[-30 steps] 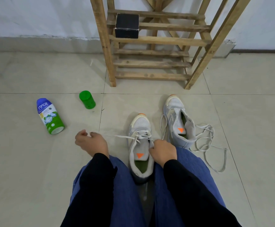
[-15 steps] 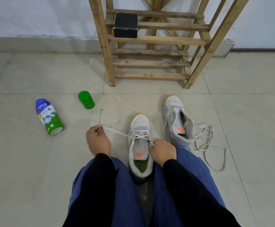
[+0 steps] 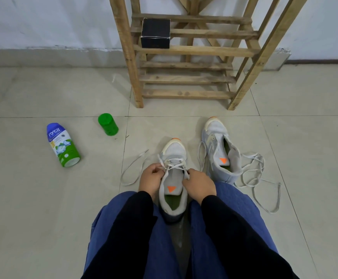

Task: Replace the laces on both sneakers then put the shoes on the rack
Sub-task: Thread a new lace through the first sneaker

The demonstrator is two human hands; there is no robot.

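Note:
A pale grey sneaker (image 3: 174, 152) with an orange triangle on its tongue stands between my knees, toe pointing away. My left hand (image 3: 151, 179) pinches its white lace (image 3: 132, 172) at the shoe's left eyelets; the lace's loose end loops out on the floor to the left. My right hand (image 3: 199, 185) pinches the lace at the right eyelets. The second sneaker (image 3: 220, 150) stands to the right, unlaced, with a loose lace (image 3: 258, 178) tangled on the tiles beside it. The wooden shoe rack (image 3: 188, 79) stands ahead against the wall.
A black box (image 3: 155, 36) sits on an upper rack slat. A blue and green Nycil bottle (image 3: 62, 146) lies on the floor at the left, with a green cap (image 3: 107, 124) beside it. My blue-trousered knees flank the near sneaker.
My left hand has come in from the floor at the left to the sneaker's left eyelets. The lace that was stretched taut now lies slack in a loop. The right hand stayed at the shoe.

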